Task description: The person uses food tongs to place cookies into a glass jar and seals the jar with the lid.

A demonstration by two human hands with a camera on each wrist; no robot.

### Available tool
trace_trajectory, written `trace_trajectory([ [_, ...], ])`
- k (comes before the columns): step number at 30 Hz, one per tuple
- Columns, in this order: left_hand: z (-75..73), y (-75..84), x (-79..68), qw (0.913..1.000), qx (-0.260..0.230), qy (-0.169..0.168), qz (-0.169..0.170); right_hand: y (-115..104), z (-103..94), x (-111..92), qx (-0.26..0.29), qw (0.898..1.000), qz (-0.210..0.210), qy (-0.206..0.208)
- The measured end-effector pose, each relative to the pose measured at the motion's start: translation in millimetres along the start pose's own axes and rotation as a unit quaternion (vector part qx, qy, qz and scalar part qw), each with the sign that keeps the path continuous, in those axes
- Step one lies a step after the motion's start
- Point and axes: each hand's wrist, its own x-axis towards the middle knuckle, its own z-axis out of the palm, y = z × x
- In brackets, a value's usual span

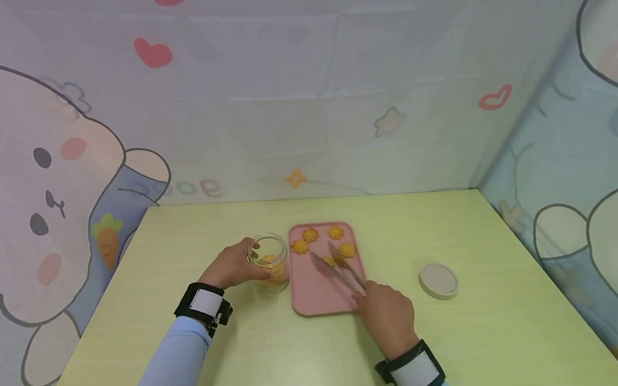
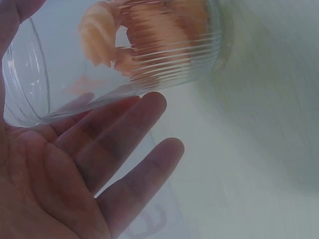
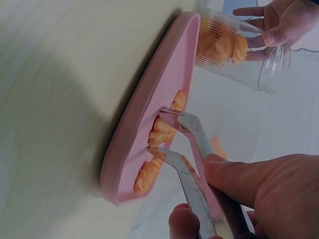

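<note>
My left hand [image 1: 240, 263] holds a clear glass jar [image 3: 251, 72] upright at the left side of a pink tray [image 1: 317, 293]. The jar has no lid on, and piped yellow cookies [image 2: 162, 37] fill its lower part. In the left wrist view, two fingers stand off the glass. My right hand [image 1: 387, 315] grips metal tongs [image 3: 185, 175] over the tray. The tongs' tips lie on either side of one cookie [image 3: 160, 132], which sits on the tray; whether both tips touch it, I cannot tell. Several more cookies [image 1: 335, 232] lie toward the tray's far end.
A round whitish lid [image 1: 438, 281] lies on the light wooden table [image 1: 497, 323], to the right of the tray. Behind the table's far edge hangs a cloth backdrop [image 1: 297, 136] printed with cartoon animals and hearts. It continues along the right side.
</note>
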Motion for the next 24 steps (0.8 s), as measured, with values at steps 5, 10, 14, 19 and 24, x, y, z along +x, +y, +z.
trace_trajectory([
  [5, 0.5, -0.9, 0.4, 1.0000, 0.003, 0.001, 0.001, 0.9, 0.7, -0.1, -0.002, 1.000, -0.001, 0.002],
  [10, 1.0, -2.1, 1.4, 1.0000, 0.004, 0.002, -0.001, 2.3, 0.9, 1.0, -0.006, 1.000, -0.005, 0.004],
  [14, 1.1, -2.3, 1.7, 1.0000, 0.003, 0.002, -0.001, 3.7, -0.1, 2.4, -0.010, 1.000, -0.009, 0.010],
  [19, 1.6, -2.8, 1.6, 1.0000, 0.006, 0.003, -0.001, 4.8, -2.4, 3.5, -0.011, 1.000, -0.016, 0.017],
  [24, 2.1, -3.2, 0.8, 1.0000, 0.009, 0.004, 0.001, 5.3, -5.0, 3.9, -0.008, 1.000, -0.016, 0.018],
])
